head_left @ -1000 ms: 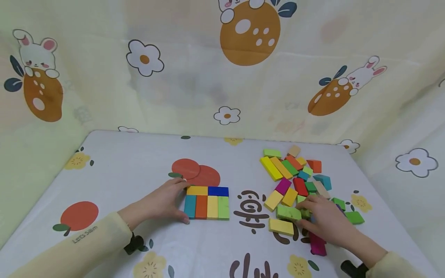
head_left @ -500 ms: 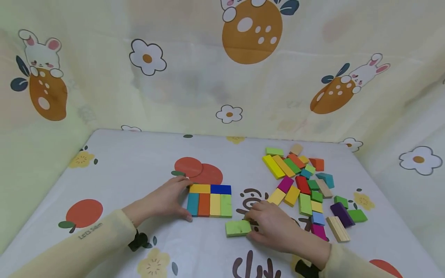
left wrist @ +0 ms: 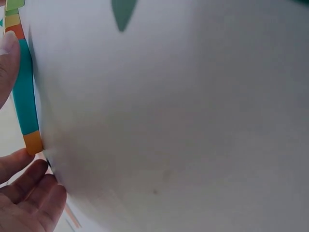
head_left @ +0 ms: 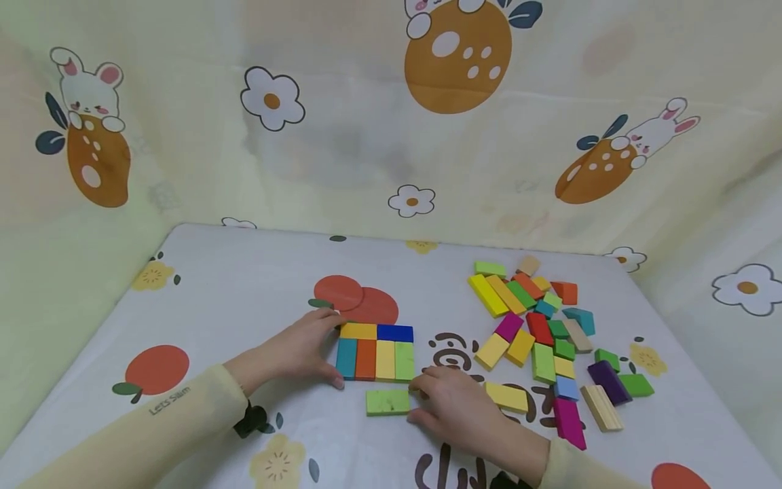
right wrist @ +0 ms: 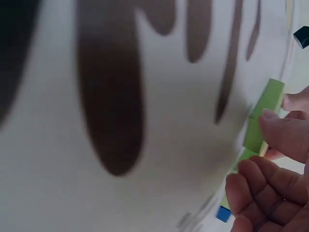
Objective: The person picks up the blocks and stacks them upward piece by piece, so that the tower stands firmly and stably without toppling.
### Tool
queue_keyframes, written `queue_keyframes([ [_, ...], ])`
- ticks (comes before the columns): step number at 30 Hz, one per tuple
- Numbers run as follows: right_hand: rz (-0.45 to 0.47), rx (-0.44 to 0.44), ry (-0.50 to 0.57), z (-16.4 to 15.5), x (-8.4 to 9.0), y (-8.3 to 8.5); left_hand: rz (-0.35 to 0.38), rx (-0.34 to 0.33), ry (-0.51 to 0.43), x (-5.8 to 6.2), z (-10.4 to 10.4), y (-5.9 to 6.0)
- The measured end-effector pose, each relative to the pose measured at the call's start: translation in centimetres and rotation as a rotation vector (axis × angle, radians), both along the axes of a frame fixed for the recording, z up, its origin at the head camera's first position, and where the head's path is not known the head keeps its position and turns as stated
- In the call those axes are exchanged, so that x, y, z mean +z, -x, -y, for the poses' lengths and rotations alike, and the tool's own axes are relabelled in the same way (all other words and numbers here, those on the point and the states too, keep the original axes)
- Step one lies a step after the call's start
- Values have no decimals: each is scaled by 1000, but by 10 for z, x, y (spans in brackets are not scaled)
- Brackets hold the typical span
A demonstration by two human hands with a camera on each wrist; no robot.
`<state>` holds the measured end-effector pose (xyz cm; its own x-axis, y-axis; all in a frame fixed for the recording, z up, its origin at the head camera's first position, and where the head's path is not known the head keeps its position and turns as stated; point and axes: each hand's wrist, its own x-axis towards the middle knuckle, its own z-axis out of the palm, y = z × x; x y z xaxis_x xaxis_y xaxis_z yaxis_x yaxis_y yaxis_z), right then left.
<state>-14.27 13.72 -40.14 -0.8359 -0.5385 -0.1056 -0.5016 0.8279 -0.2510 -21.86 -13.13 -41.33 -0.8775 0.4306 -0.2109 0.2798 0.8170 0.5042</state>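
My left hand [head_left: 305,348] pinches the left side of a flat rectangle of blocks: thumb at its near corner, fingers at its far one. That rectangle has a yellow block [head_left: 358,331] and a blue block [head_left: 395,333] behind an upright row of teal [head_left: 346,358], orange-red [head_left: 366,360], pale yellow [head_left: 385,360] and light green [head_left: 404,360]. In the left wrist view the thumb lies against the teal block [left wrist: 25,92]. My right hand [head_left: 455,411] pinches the right end of another light green block [head_left: 387,403], just in front of the rectangle; a faint seam crosses this block [right wrist: 256,130] in the right wrist view.
Several loose blocks lie at the right, among them a red [head_left: 539,329], a purple [head_left: 609,383] and a magenta one [head_left: 569,422]. A pale yellow block [head_left: 512,398] lies just behind my right hand. A patterned curtain [head_left: 342,156] hangs behind the printed tabletop [head_left: 232,285].
My right hand has carried the light green block leftward from the loose blocks to the front of the rectangle. My left hand keeps its place on the rectangle. The head view has shifted slightly.
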Motion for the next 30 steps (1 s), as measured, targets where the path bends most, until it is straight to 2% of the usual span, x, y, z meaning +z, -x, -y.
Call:
queue_keyframes([
  [8,21,-21,57,16,-4,-1,20,6,7,3,-1,1],
  [16,1,-25,61,41,-10,0,72,-59,14,8,4,0],
  [22,26,-57,52,54,-9,0,88,-91,4,8,5,-2],
  [30,55,-82,61,59,-11,4,90,-83,7,7,5,-3],
])
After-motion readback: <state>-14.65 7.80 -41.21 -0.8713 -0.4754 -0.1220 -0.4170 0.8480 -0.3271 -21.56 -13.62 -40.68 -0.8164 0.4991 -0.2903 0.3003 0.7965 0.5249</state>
